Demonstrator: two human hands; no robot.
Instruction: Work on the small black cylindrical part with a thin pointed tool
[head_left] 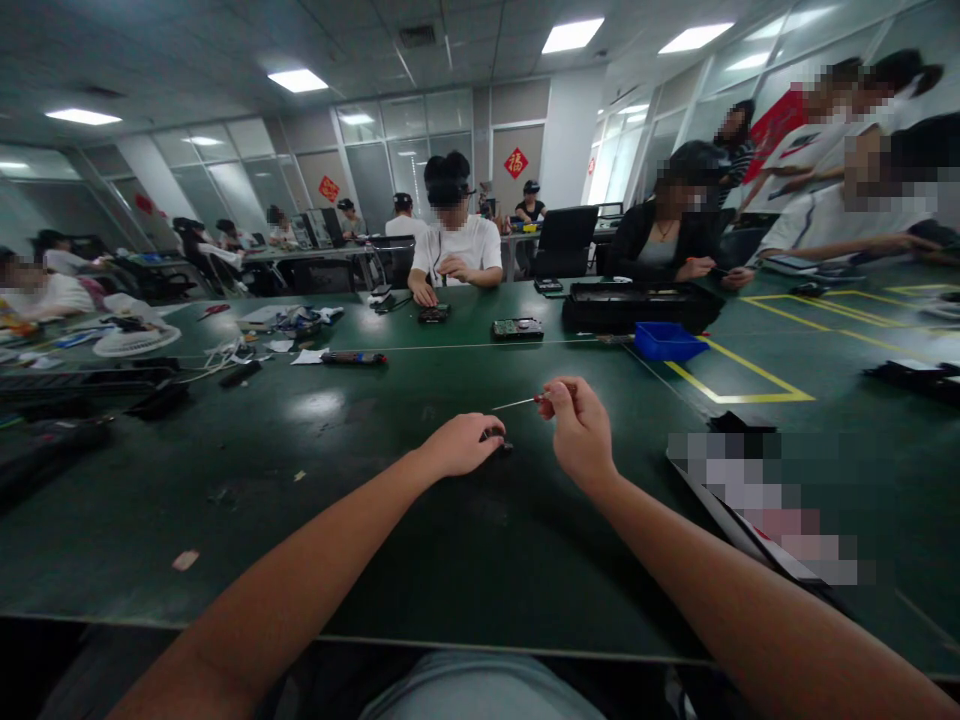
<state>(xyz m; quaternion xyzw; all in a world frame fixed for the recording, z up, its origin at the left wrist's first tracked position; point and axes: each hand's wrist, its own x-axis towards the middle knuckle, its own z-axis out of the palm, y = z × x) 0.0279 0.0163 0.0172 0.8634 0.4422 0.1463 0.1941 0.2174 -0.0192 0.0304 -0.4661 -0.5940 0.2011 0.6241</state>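
Note:
My left hand (461, 443) rests on the dark green table (375, 520) with its fingers closed on a small dark part (501, 443) that I cannot make out. Just to its right, my right hand (576, 425) is raised slightly off the table. It pinches a thin screwdriver (516, 403) by the handle, with the metal shaft pointing left and a little down, above the small part.
A blue bin (665, 340) and a long black tray (634, 305) sit beyond my hands, next to yellow floor-tape lines (739, 378). A flat device (757, 510) lies at my right. Tools and clutter (247, 360) lie far left. Other people sit around the table.

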